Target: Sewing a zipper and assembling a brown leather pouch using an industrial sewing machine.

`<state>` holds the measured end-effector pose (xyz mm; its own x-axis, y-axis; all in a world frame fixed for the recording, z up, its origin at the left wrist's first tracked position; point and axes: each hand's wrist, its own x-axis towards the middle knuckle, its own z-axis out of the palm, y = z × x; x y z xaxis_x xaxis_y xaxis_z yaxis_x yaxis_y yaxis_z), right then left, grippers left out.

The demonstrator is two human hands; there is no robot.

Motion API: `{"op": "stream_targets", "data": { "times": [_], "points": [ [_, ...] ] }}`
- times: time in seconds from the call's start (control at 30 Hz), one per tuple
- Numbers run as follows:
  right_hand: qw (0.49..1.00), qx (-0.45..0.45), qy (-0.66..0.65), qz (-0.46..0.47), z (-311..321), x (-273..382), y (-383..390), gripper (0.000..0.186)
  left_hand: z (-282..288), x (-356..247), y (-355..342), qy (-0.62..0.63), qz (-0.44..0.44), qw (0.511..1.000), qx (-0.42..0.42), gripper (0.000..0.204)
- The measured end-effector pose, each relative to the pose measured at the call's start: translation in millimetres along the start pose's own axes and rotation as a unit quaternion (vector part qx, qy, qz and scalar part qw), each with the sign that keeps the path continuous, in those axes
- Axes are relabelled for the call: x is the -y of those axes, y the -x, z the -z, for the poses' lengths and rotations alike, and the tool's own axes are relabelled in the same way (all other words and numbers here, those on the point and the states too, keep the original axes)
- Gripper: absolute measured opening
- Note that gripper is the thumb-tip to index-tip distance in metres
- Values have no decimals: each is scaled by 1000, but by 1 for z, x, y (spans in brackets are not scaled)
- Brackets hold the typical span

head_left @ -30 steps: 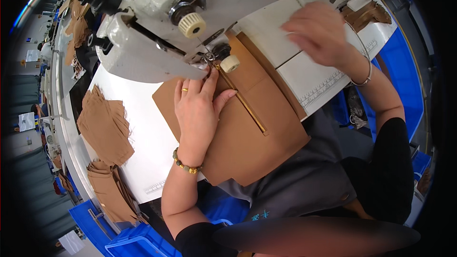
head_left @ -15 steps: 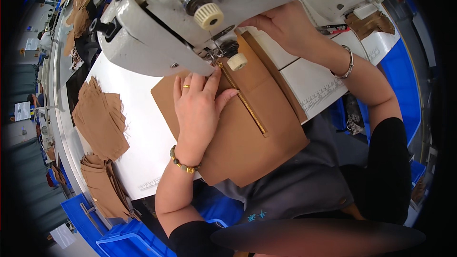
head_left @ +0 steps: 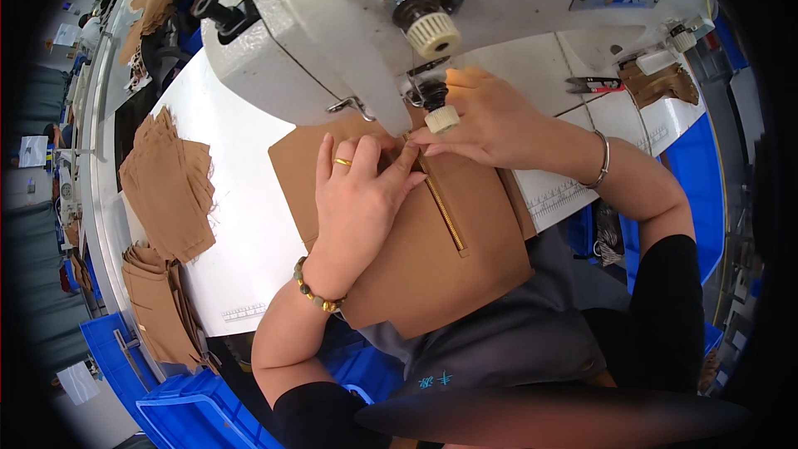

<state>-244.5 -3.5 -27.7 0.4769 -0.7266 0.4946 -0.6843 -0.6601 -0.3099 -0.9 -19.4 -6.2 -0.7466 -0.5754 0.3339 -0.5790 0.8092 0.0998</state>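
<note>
A brown panel (head_left: 416,283) with a gold-toothed zipper (head_left: 445,214) set in a slit lies under the head of a white sewing machine (head_left: 324,25), its near part over my lap. My left hand (head_left: 359,195) rests on it left of the zipper, fingers bent, gripping at the zipper's far end. My right hand (head_left: 490,125) comes in from the right, thumb and forefinger pinching at that same spot. The fingertips of both hands meet just in front of the needle area. The machine head hides the panel's far edge.
Brown cut pieces (head_left: 166,191) lie at left, with a folded stack (head_left: 158,308) nearer. Thread snips (head_left: 594,85) and more brown pieces (head_left: 661,87) lie at far right. Blue bins stand at lower left (head_left: 208,416) and right (head_left: 702,191).
My right hand has come from behind the needle area to the zipper's far end, meeting my left hand. My left fingers have bent more. The whole view has shifted slightly.
</note>
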Motion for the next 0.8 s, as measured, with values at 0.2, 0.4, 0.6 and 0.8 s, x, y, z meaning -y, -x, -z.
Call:
{"op": "stream_targets", "data": {
  "times": [0.2,0.4,0.6,0.8],
  "points": [
    [998,-22,38,-32,-10,-21,-10,21,-1,0,0,7,-4,1000,5,40],
    [997,21,-28,-63,-4,-20,-10,24,0,0,0,10,-6,1000,3,39],
    [1000,-19,-6,-16,-13,-16,-12,28,0,0,1,7,-8,1000,12,39],
    [1000,4,4,-3,-10,-13,-11,25,1,-2,0,-15,-11,1000,9,41]
  ]
}}
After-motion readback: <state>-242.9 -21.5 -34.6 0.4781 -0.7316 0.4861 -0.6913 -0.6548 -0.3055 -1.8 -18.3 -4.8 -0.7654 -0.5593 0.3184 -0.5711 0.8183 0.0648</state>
